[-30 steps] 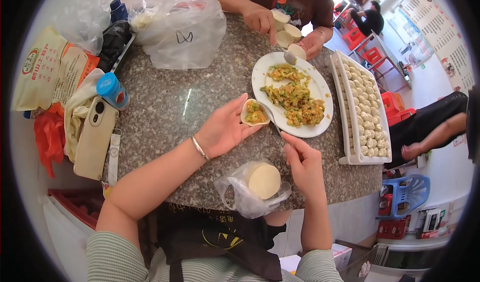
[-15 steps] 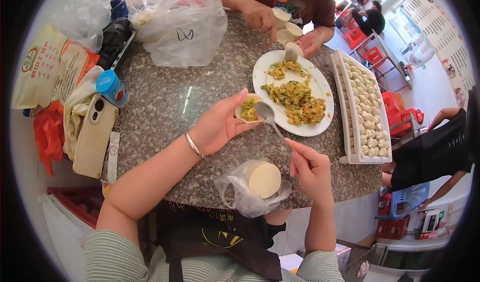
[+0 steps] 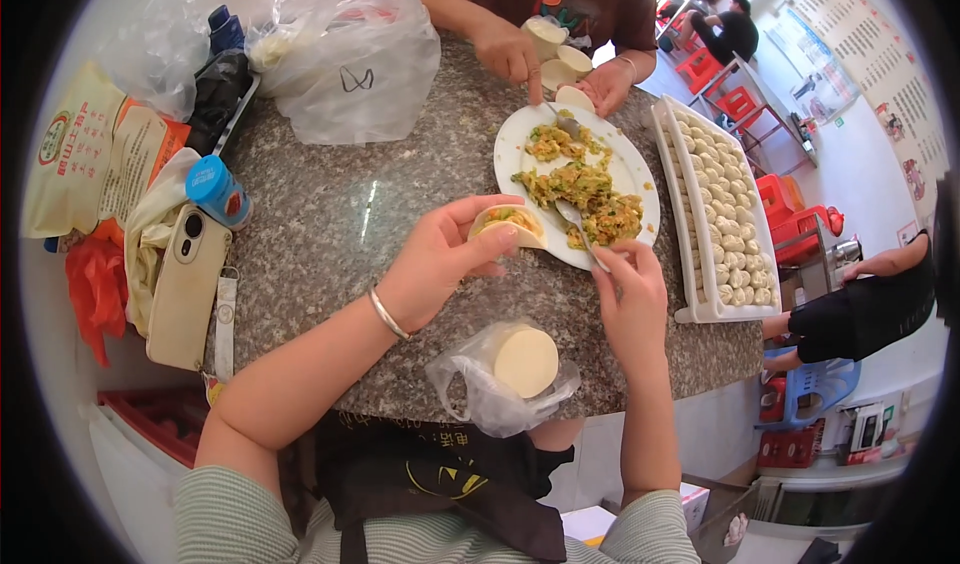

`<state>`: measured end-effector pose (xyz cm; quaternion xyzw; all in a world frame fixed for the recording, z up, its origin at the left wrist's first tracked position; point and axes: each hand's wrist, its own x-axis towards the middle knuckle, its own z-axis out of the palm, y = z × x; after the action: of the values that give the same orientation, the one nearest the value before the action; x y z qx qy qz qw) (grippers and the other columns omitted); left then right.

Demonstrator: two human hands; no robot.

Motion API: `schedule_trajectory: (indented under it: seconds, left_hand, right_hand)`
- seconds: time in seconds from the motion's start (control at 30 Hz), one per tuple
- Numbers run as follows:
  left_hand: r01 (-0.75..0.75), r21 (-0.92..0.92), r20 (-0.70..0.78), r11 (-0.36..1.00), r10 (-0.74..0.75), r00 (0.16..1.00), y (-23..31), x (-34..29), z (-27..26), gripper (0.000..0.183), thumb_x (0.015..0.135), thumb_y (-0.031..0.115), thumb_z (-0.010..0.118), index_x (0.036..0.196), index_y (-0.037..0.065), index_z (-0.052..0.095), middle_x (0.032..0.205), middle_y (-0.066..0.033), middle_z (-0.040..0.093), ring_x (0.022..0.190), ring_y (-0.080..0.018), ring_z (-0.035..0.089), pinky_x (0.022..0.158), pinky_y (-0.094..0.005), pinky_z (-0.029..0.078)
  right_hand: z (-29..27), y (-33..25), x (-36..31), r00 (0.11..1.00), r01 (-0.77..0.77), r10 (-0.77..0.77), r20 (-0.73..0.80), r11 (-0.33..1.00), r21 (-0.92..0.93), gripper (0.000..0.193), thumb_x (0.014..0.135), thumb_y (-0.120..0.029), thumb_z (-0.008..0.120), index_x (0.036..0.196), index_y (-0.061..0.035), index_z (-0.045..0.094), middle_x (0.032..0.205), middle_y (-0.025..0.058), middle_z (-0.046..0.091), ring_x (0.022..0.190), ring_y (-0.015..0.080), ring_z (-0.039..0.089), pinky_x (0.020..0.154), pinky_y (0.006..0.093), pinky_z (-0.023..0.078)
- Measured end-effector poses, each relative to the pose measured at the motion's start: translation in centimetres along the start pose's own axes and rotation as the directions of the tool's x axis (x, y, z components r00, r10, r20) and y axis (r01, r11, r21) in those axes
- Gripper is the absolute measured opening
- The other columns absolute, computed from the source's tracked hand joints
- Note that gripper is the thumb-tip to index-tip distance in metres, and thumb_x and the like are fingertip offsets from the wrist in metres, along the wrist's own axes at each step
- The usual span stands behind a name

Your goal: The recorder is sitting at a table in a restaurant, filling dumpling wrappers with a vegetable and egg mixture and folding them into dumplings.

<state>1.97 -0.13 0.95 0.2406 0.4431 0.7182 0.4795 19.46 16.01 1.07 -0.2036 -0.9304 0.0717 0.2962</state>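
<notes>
Left grip gently clasps the filled wrapper mid-frame, likely soft, light, easily torn: best cradled underneath; right grip pinches the spoon

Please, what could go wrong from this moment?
Filling might spill from the open-topped dough wrapper in the left hand.
The spoon in the right hand could push food over the rim of the plate.
The wrapper stack, in a plastic bag near the edge of the table, may get knocked off.
</notes>
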Motion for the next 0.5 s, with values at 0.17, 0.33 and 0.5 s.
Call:
schedule_trajectory:
  seconds: [0.17, 0.33, 0.5]
  left_hand:
    - [-0.178, 0.028, -0.013, 0.984, 0.178, 0.984, -0.5, 0.0, -0.1, 0.041, 0.086, 0.009, 0.065, 0.123, 0.000, 0.050, 0.111, -0.0083, 0.062, 0.097, -0.0115, 0.060, 0.079, -0.0240, 0.051]
    - [-0.445, 0.190, -0.084, 0.875, 0.466, 0.881, -1.0, 0.1, -0.2, 0.037, 0.084, 0.004, 0.065, 0.119, -0.002, 0.053, 0.113, -0.0112, 0.061, 0.102, -0.0150, 0.060, 0.085, -0.0260, 0.051]
    - [-0.423, 0.241, -0.100, 0.874, 0.455, 0.885, -1.1, 0.0, -0.5, 0.023, 0.084, 0.002, 0.064, 0.107, -0.002, 0.063, 0.116, -0.0133, 0.060, 0.100, -0.0164, 0.061, 0.087, -0.0275, 0.051]
  right_hand:
    - [1.1, -3.8, 3.7, 0.985, -0.159, 0.088, 0.150, 0.799, 0.579, 0.016, 0.081, -0.008, 0.067, 0.095, -0.0009, 0.068, 0.085, 0.0080, 0.065, 0.079, 0.0184, 0.061, 0.075, 0.0279, 0.047]
    - [3.0, -4.3, 5.6, 0.953, -0.301, 0.118, 0.278, 0.426, 0.853, 0.017, 0.082, -0.009, 0.067, 0.094, 0.0035, 0.066, 0.084, 0.0044, 0.067, 0.080, 0.0086, 0.059, 0.073, 0.0241, 0.046]
    - [3.5, -3.9, 5.5, 0.970, -0.241, 0.093, 0.224, 0.442, 0.864, 0.015, 0.084, -0.009, 0.066, 0.093, 0.0024, 0.067, 0.083, 0.0024, 0.066, 0.078, 0.0066, 0.058, 0.071, 0.0217, 0.046]
